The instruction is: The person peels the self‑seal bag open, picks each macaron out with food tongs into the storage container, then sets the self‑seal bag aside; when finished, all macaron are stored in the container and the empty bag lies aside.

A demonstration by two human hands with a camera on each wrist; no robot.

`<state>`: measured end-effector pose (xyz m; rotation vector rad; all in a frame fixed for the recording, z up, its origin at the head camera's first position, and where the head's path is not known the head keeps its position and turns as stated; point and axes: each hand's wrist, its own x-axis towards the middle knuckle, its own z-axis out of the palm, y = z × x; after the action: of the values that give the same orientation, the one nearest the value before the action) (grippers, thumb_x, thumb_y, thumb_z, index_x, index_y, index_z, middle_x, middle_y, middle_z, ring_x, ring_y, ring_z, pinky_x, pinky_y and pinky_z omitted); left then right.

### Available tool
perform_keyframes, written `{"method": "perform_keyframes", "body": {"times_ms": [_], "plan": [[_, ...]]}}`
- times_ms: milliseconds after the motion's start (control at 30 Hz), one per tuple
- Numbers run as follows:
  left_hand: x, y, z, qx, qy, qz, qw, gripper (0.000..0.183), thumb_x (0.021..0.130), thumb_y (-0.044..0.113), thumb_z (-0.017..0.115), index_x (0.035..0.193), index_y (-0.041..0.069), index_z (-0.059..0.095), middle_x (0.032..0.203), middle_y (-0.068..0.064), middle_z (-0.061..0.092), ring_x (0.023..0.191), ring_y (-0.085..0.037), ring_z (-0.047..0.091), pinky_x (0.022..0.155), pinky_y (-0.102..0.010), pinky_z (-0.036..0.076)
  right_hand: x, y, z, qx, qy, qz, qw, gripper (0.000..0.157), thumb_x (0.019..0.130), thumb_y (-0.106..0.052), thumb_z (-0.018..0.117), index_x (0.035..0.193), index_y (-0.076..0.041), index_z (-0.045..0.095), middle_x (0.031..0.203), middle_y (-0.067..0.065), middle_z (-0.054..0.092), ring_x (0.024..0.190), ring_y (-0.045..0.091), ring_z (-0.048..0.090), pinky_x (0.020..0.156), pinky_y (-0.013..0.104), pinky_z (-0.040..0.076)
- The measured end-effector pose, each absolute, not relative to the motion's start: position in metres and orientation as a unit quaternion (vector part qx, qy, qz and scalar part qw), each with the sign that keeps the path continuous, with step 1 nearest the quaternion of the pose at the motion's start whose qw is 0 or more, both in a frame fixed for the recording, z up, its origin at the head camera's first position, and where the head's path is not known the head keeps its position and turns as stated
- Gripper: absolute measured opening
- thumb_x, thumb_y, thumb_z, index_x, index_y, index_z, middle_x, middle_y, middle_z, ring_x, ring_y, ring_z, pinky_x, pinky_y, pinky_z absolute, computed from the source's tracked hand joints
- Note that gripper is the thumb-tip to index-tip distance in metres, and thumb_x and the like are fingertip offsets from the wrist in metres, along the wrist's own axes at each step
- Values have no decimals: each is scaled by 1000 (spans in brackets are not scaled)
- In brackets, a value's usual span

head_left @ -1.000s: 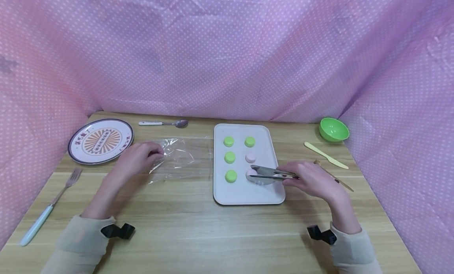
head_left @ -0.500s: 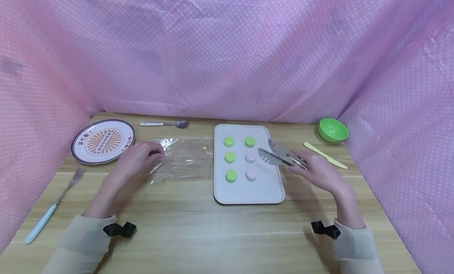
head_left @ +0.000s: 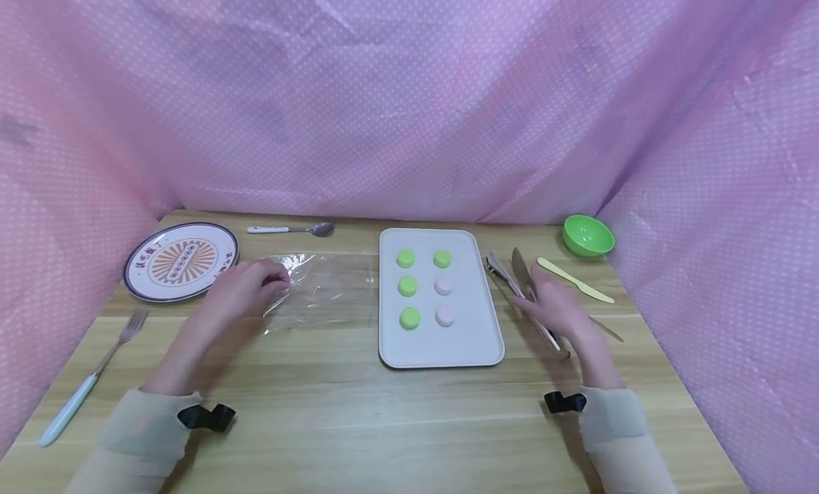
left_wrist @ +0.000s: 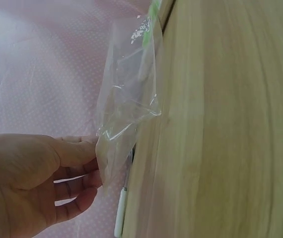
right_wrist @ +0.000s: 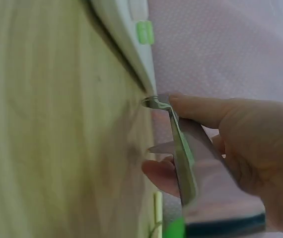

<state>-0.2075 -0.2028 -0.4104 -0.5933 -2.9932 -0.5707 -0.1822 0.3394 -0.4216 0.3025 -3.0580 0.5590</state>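
Note:
My left hand [head_left: 246, 288] pinches the edge of a clear plastic bag [head_left: 329, 288], which stretches right towards the white tray [head_left: 470, 341]. In the left wrist view the bag [left_wrist: 126, 99] hangs from the thumb and fingertips. To the right of the tray my right hand [head_left: 563, 305] holds metal tongs [head_left: 505, 272], their arms spread apart with nothing between them. The right wrist view shows the tongs [right_wrist: 183, 163] between thumb and fingers. On the tray sit several green macarons [head_left: 407, 286] and two pale pink macarons [head_left: 443, 286], in two columns.
A patterned plate [head_left: 153, 266] and a blue-handled fork [head_left: 86, 387] lie at the left, a spoon [head_left: 291, 229] at the back. At the right are a green bowl [head_left: 587, 236], a pale yellow knife [head_left: 576, 279] and a thin brown utensil [head_left: 606, 329]. Pink dotted cloth [head_left: 384, 124] encloses the table.
The tongs have left the near pink macaron and moved right, off the tray, turning as they went; the macaron stays on the tray. My left hand still holds the bag.

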Motion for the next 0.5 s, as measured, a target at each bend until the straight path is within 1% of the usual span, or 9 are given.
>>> {"method": "perform_keyframes", "body": {"times_ms": [33,100,133,200,267,367,433,500], "plan": [[-208,-203,-410,-190,-965,-180,20,7,86,24,68,92,23,70,90,3,70,87,-21,66,76,-47,49,-183,338,-424,96,-978,184,8,46,85,-32,69,106,0,45,78,11,50,70,24,49,63,38,43],[-210,-205,-410,-189,-966,-174,24,7,86,23,68,92,22,70,90,2,70,86,-21,66,76,-48,49,-183,336,-427,92,-978,187,2,51,85,-34,68,111,1,43,83,15,53,75,27,53,66,42,46],[-211,-206,-410,-188,-967,-171,27,7,86,23,68,92,22,71,90,2,70,86,-21,66,76,-48,49,-184,335,-429,87,-979,185,-1,54,85,-36,68,114,2,42,88,19,55,79,31,55,70,47,47],[-213,-208,-411,-189,-968,-165,29,8,86,22,67,93,21,71,90,1,70,86,-22,66,76,-48,49,-185,333,-431,77,-981,177,-12,65,86,-40,66,124,5,38,102,27,57,94,41,58,81,56,46],[-214,-210,-414,-196,-967,-162,28,8,86,22,67,93,20,71,90,1,70,86,-22,66,76,-49,50,-184,332,-432,65,-984,166,-28,73,86,-45,63,130,5,33,112,30,54,104,49,55,87,62,43],[-217,-209,-421,-212,-964,-158,26,7,87,22,66,92,22,70,90,3,70,86,-20,66,75,-48,50,-182,332,-434,48,-984,161,-51,85,87,-48,61,140,6,21,127,35,47,115,55,47,95,66,37],[-218,-208,-425,-220,-963,-153,27,6,87,22,65,91,23,70,89,5,70,85,-18,66,73,-47,50,-182,333,-435,47,-984,163,-56,80,88,-49,60,136,5,26,118,32,53,108,52,53,91,64,41],[-219,-206,-428,-225,-962,-149,30,4,87,22,66,89,24,69,87,6,70,83,-17,65,71,-46,50,-183,333,-434,50,-982,170,-59,72,88,-48,59,130,5,33,107,27,59,97,44,60,85,56,47]]}}
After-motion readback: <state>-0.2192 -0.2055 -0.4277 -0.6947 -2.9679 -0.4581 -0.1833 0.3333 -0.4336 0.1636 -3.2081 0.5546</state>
